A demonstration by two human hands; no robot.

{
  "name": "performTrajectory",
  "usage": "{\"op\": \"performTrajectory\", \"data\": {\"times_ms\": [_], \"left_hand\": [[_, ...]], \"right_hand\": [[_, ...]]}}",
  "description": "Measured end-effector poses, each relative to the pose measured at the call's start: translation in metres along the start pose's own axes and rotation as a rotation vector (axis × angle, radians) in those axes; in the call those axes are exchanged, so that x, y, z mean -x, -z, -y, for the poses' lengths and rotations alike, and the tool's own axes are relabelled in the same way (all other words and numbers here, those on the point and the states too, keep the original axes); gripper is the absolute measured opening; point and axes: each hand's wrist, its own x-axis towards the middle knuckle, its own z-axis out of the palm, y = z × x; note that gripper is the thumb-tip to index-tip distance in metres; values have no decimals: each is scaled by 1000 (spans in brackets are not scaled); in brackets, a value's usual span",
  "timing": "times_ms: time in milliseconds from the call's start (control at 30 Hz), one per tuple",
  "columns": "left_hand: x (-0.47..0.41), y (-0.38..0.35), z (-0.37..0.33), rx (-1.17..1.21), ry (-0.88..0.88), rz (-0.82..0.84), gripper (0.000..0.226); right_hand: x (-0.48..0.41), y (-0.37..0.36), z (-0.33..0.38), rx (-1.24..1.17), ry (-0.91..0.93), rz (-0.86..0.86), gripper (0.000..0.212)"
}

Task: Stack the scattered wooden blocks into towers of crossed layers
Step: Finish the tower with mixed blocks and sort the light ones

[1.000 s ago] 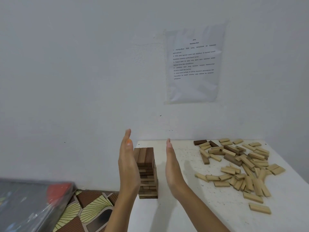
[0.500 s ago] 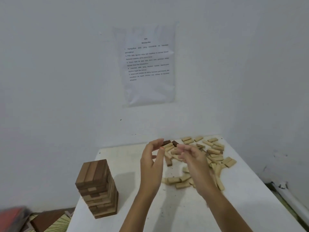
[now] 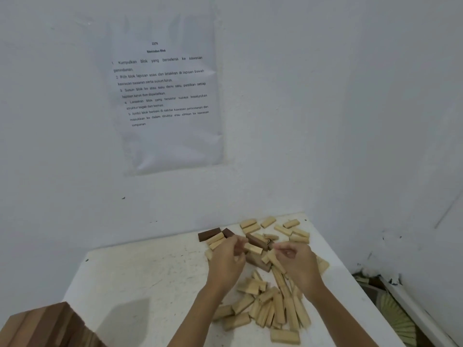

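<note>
Since half a second ago both hands have reached deeper into the scattered pile, and the stacked tower of dark brown wooden blocks (image 3: 47, 326) has slid to the lower left corner of the white table (image 3: 140, 276). The left hand (image 3: 226, 261) has its fingers curled around a pale rectangular wooden block (image 3: 253, 248). The right hand (image 3: 298, 264) is loosely clenched over the pale wooden blocks (image 3: 273, 311); whether it grips one cannot be told. A printed paper sheet (image 3: 165, 96) hangs on the wall.

The tower (image 3: 47, 326) is cut off at the bottom-left corner; both blurred hands hide blocks beneath them.
</note>
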Motion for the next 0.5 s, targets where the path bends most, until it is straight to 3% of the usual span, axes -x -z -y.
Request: {"op": "performTrajectory", "data": {"times_ms": [133,333,500], "left_hand": [[-24,-10,17,-177,-13,83,44],[-38,-14,33,-450,-138,98,39],[-38,-12,38,-511,-195,52,35]], "right_hand": [[-33,-17,-7,165,43,47,17],[-61,-34,-11,442,126,88,33],[-62,-39,-9,566,130,82,16]]}}
